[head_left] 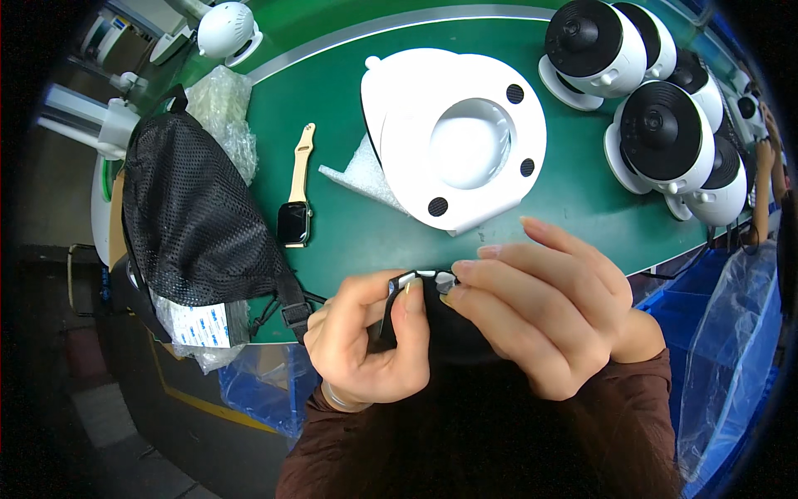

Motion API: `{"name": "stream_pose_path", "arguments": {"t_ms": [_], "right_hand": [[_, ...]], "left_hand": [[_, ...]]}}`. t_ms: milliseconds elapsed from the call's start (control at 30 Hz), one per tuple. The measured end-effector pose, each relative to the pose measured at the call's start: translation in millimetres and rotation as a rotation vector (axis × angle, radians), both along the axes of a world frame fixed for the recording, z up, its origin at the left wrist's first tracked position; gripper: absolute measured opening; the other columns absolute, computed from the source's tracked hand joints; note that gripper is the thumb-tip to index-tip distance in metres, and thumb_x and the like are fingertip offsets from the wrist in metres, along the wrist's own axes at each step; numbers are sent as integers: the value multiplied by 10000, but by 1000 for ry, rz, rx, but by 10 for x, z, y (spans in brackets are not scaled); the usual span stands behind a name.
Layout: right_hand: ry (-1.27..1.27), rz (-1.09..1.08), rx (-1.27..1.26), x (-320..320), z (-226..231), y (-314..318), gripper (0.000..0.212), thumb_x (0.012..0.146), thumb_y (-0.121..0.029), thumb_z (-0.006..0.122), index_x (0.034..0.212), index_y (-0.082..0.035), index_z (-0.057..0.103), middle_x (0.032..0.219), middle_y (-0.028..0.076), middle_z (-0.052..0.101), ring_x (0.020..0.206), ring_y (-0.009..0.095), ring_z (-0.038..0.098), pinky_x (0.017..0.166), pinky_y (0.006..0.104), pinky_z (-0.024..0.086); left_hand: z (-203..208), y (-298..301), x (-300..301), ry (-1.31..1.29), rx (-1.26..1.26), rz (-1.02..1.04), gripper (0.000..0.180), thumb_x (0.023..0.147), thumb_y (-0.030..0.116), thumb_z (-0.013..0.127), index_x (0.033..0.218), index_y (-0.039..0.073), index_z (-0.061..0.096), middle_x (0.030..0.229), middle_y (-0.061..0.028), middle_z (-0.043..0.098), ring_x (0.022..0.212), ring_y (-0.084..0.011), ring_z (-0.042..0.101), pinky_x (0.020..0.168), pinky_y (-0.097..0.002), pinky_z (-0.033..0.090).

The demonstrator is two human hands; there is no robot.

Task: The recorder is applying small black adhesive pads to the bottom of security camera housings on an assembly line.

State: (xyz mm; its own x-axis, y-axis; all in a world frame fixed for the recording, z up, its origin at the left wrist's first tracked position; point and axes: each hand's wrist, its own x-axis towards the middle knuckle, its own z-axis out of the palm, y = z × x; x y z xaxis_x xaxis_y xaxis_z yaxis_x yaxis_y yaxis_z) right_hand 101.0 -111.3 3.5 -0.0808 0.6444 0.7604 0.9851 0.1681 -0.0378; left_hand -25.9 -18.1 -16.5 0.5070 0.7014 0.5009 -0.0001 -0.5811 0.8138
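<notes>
Close to my body, both hands meet at a small dark piece with a shiny, silvery edge (426, 274); its kind is not clear. My left hand (362, 341) pinches one end between thumb and forefinger. The fingertips of my right hand (544, 312) close on the other end, with the little finger raised. Just beyond them on the green table (349, 91) lies a white rounded housing (407, 108), showing a round recess and black oval pads. Under its left side pokes out a piece of white foam wrap (366, 176). A smartwatch with a beige strap (294, 220) lies to the left.
A black mesh bag (195, 208) and crumpled clear plastic wrap (220, 112) lie at the left edge. Several white-and-black round-headed devices (665, 133) stand at the far right. Another white device (226, 32) is at the far left. Blue bins with clear liners (731, 333) stand below right.
</notes>
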Motion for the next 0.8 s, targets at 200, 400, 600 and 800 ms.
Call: {"name": "stream_pose_path", "arguments": {"t_ms": [200,400,600,800], "right_hand": [[308,69,-31,49,16,97,254,565,-35,697,792,-68,586,833,45,611,732,196,589,679,309,488],[463,101,-43,54,43,92,252,551,-13,699,780,-37,596,782,72,579,657,208,572,570,271,474],[326,100,-49,76,50,83,189,588,-14,670,765,-49,614,757,84,559,632,213,555,548,276,466],[555,129,28,75,270,78,142,640,-73,668,732,-49,564,782,76,564,786,219,567,680,332,465]], "left_hand": [[7,33,-8,-5,42,-8,83,669,-64,578,743,-46,549,570,-70,592,483,-89,574,487,-165,414],[-2,39,-21,-4,85,-14,84,661,-59,587,735,-37,554,569,-70,588,475,-96,570,481,-169,413],[22,55,-1,36,132,-39,87,665,-60,586,744,-36,557,572,-71,585,465,-103,565,472,-173,407],[-11,157,41,8,78,57,125,682,-88,550,796,-50,581,603,-100,587,520,-123,575,507,-197,433]]}}
